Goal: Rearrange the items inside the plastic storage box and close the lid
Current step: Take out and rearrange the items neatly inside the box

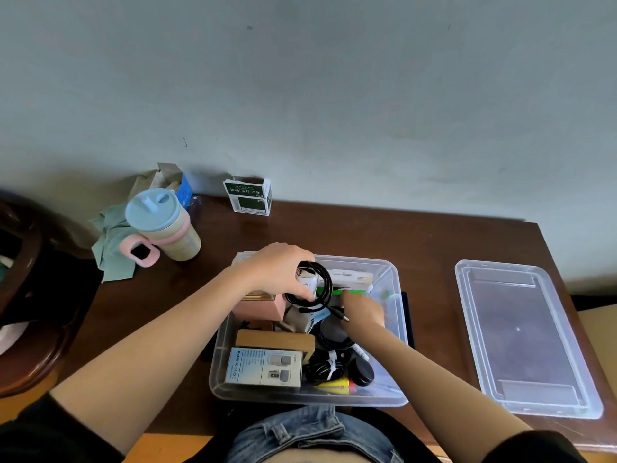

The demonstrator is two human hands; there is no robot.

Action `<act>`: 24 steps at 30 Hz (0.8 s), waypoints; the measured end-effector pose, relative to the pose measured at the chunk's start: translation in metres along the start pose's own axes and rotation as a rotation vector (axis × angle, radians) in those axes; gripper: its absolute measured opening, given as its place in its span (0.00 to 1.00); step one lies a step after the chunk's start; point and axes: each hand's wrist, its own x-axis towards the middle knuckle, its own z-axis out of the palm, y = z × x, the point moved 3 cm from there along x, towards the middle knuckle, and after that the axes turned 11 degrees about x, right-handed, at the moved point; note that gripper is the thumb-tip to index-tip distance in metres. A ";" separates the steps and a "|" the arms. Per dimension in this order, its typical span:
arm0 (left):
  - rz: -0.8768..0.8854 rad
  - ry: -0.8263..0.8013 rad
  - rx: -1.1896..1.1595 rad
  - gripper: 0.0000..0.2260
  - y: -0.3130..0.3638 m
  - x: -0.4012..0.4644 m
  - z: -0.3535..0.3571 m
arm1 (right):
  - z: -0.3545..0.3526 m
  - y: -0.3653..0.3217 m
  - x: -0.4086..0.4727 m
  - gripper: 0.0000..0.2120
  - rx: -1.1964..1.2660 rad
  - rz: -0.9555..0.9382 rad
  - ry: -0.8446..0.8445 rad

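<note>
Both our hands work mid-frame inside the box (390, 272), left hand (280, 269) gripping a coiled cable (322, 285), right hand's (364, 310) fingers hidden, lid (521, 332) off at right.

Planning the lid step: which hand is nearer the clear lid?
Right. The right hand is inside the storage box, beside the clear lid; the left hand is farther off, holding a black cable.
</note>
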 end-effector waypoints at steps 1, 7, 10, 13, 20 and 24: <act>0.003 0.018 -0.020 0.17 0.000 -0.001 0.000 | -0.001 0.000 0.002 0.12 -0.010 -0.015 0.010; -0.009 0.091 -0.136 0.15 0.002 -0.008 -0.003 | 0.001 -0.003 0.009 0.13 0.041 -0.055 -0.001; -0.015 0.112 -0.181 0.14 0.001 -0.009 -0.003 | -0.003 -0.005 0.006 0.07 0.068 -0.051 -0.065; -0.016 0.136 -0.226 0.13 -0.001 -0.010 -0.004 | -0.017 -0.002 -0.010 0.06 0.154 -0.056 -0.048; -0.012 0.256 -0.458 0.12 -0.002 -0.007 -0.009 | -0.056 0.021 -0.053 0.04 0.725 -0.024 0.332; 0.009 0.296 -0.580 0.12 0.001 -0.006 -0.016 | -0.058 0.012 -0.058 0.05 1.197 -0.031 0.422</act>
